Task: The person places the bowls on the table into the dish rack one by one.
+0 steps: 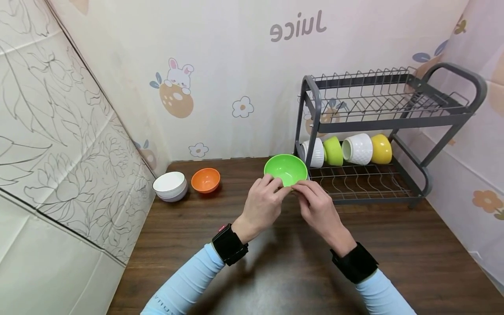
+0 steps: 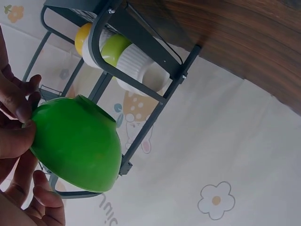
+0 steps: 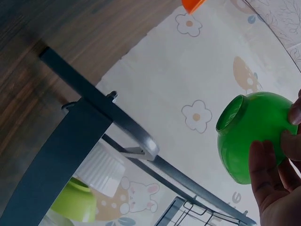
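A bright green bowl (image 1: pixel 286 167) is held up over the table, its inside showing in the head view. My left hand (image 1: pixel 263 204) pinches the near rim, thumb and fingers around its edge. Close beside it, my right hand (image 1: pixel 320 209) grips the same rim, the fingertips of both hands nearly meeting. From the left wrist, the green bowl (image 2: pixel 77 143) shows its outer side and foot, with the dish rack behind. The right wrist view shows the bowl (image 3: pixel 254 134) with its foot ring turned towards the rack side and fingers against its wall.
A two-tier dark dish rack (image 1: pixel 393 124) stands at the right. Its lower tier holds a white ribbed cup (image 1: pixel 316 153), a green one (image 1: pixel 334 151), a white textured one (image 1: pixel 360 148) and a yellow one (image 1: pixel 381 148). Stacked white bowls (image 1: pixel 170 186) and an orange bowl (image 1: pixel 205 180) sit back left.
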The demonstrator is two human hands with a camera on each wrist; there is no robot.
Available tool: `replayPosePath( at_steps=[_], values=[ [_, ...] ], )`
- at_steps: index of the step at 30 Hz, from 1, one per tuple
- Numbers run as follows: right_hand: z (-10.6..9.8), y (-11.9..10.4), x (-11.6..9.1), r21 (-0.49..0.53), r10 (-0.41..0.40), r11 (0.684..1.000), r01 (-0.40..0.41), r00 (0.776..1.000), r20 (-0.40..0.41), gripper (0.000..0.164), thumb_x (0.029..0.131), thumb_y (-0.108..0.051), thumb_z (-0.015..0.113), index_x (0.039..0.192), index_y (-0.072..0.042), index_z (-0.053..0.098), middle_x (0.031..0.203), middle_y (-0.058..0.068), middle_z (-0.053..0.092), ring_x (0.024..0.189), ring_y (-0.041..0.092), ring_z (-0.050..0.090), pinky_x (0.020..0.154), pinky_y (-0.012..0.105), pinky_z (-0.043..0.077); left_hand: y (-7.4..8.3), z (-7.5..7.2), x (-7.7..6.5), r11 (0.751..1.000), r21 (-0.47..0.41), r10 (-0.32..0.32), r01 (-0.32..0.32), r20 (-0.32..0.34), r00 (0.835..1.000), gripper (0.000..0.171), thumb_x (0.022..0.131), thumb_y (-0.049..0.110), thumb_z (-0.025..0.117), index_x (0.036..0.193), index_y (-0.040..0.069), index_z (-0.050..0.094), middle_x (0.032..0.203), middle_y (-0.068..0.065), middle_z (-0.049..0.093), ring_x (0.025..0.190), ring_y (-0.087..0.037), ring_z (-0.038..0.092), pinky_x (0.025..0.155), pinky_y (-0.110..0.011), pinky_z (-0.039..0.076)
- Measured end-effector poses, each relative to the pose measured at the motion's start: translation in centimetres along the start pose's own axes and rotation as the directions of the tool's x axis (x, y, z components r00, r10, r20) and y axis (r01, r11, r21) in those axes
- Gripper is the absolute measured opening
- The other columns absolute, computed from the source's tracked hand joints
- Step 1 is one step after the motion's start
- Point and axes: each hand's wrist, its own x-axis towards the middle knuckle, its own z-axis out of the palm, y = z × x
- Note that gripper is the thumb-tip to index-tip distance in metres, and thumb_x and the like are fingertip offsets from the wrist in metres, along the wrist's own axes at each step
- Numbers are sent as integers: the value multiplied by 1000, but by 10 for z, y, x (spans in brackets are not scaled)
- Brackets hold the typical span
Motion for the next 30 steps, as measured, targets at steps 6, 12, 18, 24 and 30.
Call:
replayPosePath(
  at_steps=[6, 12, 18, 24, 30],
  values=[
    [-7, 5, -4, -21, -7, 1000, 6, 998, -55, 31, 86, 16, 76, 114, 4, 71, 113, 17, 68, 106, 32, 66, 94, 33, 51, 3, 4, 5, 999, -40, -6, 4, -52, 999, 17, 91, 10, 80, 107, 16, 82, 103, -1, 69, 99, -21, 60, 71, -30, 49],
    [-19, 11, -5, -56, 17, 998, -24, 993, -118, 31, 87, 17, 75, 114, 5, 69, 112, 17, 68, 95, 27, 65, 79, 31, 48, 2, 7, 11, 996, -89, -36, 28, -100, 994, 28, 98, 25, 76, 122, 12, 77, 123, -7, 69, 112, -25, 60, 78, -34, 53],
    [-30, 16, -10, -85, 40, 995, -53, 989, -143, 30, 89, 16, 73, 116, 6, 65, 110, 20, 66, 88, 27, 63, 74, 30, 45, 4, 14, 12, 984, -174, -65, 45, -112, 992, 40, 101, 25, 70, 136, 8, 69, 142, -13, 60, 122, -28, 58, 82, -35, 54],
    [-37, 21, -15, -90, 63, 993, -81, 981, -182, 31, 89, 17, 72, 117, 7, 63, 107, 22, 63, 88, 29, 63, 75, 31, 46, 7, 23, 13, 979, -190, -84, 69, -71, 994, 40, 102, 26, 67, 138, 8, 67, 142, -10, 61, 122, -26, 59, 78, -34, 54],
    [-43, 24, -22, -69, 123, 988, -140, 970, -212, 29, 90, 17, 71, 116, 8, 62, 106, 23, 62, 88, 29, 60, 79, 27, 44, 11, 35, 13, 980, -179, -89, 88, 6, 996, 40, 103, 26, 66, 140, 9, 66, 142, -9, 61, 120, -24, 59, 78, -33, 54]
  ],
)
